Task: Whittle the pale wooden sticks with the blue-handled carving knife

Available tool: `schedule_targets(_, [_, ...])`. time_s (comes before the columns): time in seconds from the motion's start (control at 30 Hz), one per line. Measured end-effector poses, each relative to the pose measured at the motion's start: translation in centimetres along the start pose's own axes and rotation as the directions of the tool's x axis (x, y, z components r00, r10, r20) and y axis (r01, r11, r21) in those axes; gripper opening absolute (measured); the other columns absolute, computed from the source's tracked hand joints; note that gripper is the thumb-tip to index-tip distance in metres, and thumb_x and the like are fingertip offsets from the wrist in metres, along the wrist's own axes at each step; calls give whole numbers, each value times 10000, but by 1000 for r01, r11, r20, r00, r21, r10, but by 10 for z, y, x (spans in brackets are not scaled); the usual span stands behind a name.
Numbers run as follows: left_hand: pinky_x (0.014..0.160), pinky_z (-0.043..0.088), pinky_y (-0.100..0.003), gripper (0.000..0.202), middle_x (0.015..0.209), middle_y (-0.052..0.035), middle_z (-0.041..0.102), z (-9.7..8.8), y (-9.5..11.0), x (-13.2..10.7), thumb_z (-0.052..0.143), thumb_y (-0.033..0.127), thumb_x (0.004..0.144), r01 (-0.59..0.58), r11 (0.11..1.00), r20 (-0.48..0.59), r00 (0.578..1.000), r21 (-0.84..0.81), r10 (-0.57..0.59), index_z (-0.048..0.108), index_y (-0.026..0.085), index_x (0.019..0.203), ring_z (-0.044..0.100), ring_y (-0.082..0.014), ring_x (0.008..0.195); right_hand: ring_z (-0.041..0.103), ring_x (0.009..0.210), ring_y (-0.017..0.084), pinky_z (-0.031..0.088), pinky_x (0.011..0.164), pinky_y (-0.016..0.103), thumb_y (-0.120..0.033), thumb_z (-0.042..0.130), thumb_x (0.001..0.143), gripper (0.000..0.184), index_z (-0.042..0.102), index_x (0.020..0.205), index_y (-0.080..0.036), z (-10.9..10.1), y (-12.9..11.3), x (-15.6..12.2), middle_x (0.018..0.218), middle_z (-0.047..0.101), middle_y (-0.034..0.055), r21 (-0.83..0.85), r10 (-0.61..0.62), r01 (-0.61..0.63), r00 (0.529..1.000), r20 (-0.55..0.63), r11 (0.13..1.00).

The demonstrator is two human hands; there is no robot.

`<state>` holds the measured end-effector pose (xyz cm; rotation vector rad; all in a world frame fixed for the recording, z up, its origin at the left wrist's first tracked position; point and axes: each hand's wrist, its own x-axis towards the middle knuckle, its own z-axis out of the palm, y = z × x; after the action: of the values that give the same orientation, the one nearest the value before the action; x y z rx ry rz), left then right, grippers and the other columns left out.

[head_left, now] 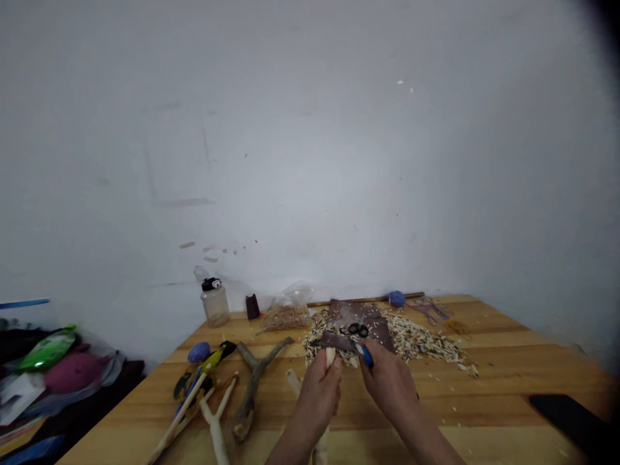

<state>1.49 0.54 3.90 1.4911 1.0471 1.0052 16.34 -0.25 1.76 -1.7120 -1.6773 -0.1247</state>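
My left hand (317, 386) is closed around a peeled, pale forked stick (320, 449). One prong's tip pokes up above my thumb, and another prong shows left of my wrist. In my right hand (386, 376) is a knife with a blue handle (368, 356), its blade pointing left towards the stick's tip. I cannot tell whether the blade touches the wood. Behind both hands lies a pile of wood shavings (421, 339), with black-handled scissors (359, 330) and brown sandpaper-like sheets (382, 326) among it.
On the left lie a bark-covered forked branch (255, 374), a peeled forked stick (216, 429), and a blue yarn ball (199, 352). Along the wall stand a bottle (216, 307), a dark thread cone (252, 307) and a plastic bag (288, 313). A black flat object (571, 420) lies right.
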Motion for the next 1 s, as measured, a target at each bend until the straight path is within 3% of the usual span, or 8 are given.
schedule_targets(0.1, [338,240,-181,240,486,114,297,1,0,1,434,470,810,-6,1000,43,999,8,5,401,234,780,273,-74,365,634,801,163,359,640,224,-122,446,815,249,582,988,-237,-3,-6,-2,896,679,27,20,-114,114,993,-1,993])
schedule_targets(0.27, [353,255,-182,148,470,110,350,-1,-1,0,481,344,765,6,1000,65,998,27,-7,451,216,832,311,-78,374,618,780,161,344,625,227,-93,473,779,257,592,961,-230,-6,-11,-4,852,664,26,-69,-154,157,987,45,985])
schedule_targets(0.57, [565,403,-232,365,548,46,534,-1,-2,1,563,486,755,-48,990,40,998,132,43,561,190,968,529,-146,572,593,685,158,305,584,249,-133,479,812,122,564,802,-219,-4,-16,-7,771,638,10,-183,-187,190,982,33,965])
schedule_targets(1.0, [631,447,-274,350,640,-7,604,0,-2,-1,448,479,836,-106,962,61,994,253,94,576,182,968,584,-188,709,599,731,161,320,614,246,-103,448,822,158,562,837,-212,-3,-17,-8,798,644,19,-197,-178,193,980,93,961])
